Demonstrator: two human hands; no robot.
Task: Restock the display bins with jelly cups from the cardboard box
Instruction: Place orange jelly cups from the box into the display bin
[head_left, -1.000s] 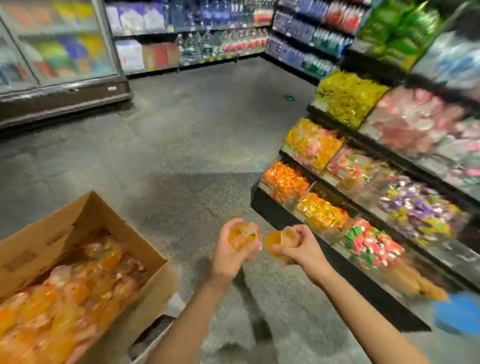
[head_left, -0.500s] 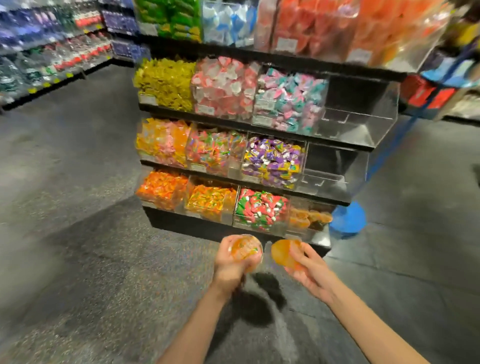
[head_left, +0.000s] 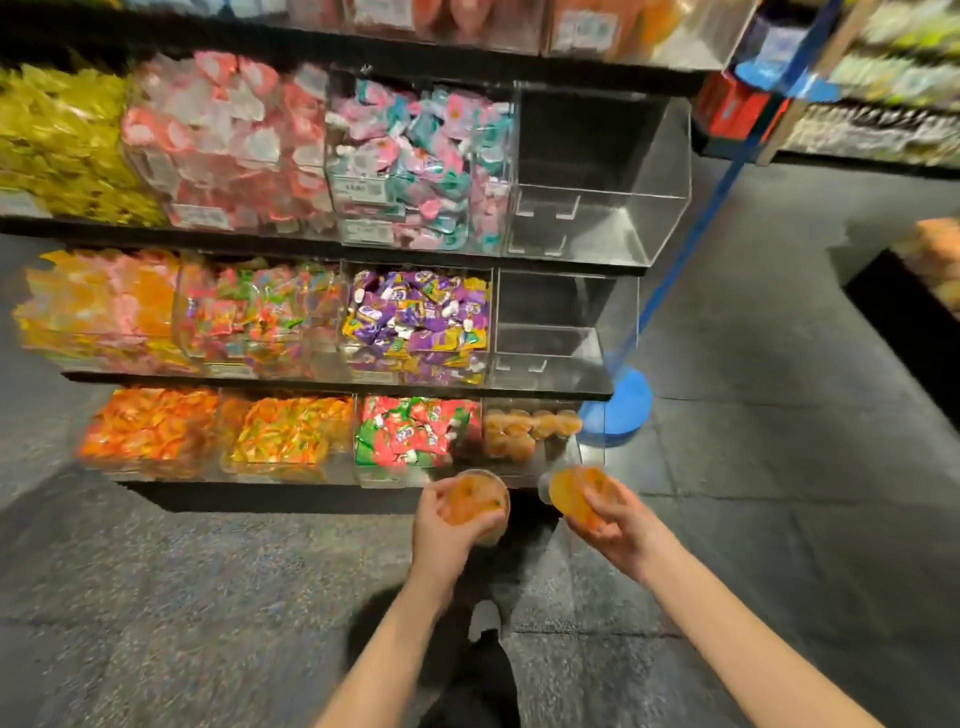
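Note:
My left hand (head_left: 451, 525) grips an orange jelly cup (head_left: 477, 500) from below, lid facing up. My right hand (head_left: 615, 517) holds a second orange jelly cup (head_left: 569, 491), tilted on its side. Both cups hover just in front of the bottom shelf. Straight ahead, the clear bottom-right bin (head_left: 566, 457) contains several orange jelly cups (head_left: 524, 431) piled at its back. The cardboard box is out of view.
The rack's other bins hold wrapped sweets: red-green packs (head_left: 415, 431), purple packs (head_left: 415, 322), pink-teal packs (head_left: 415, 156). Two clear bins (head_left: 597, 218) on the right of the upper shelves stand empty. A blue stand base (head_left: 623, 405) sits right of the rack. Grey floor lies around.
The view swung from the cardboard box to face the rack and moved closer. Both hands, each still holding a cup, now sit just before the bottom-right bin and have spread apart.

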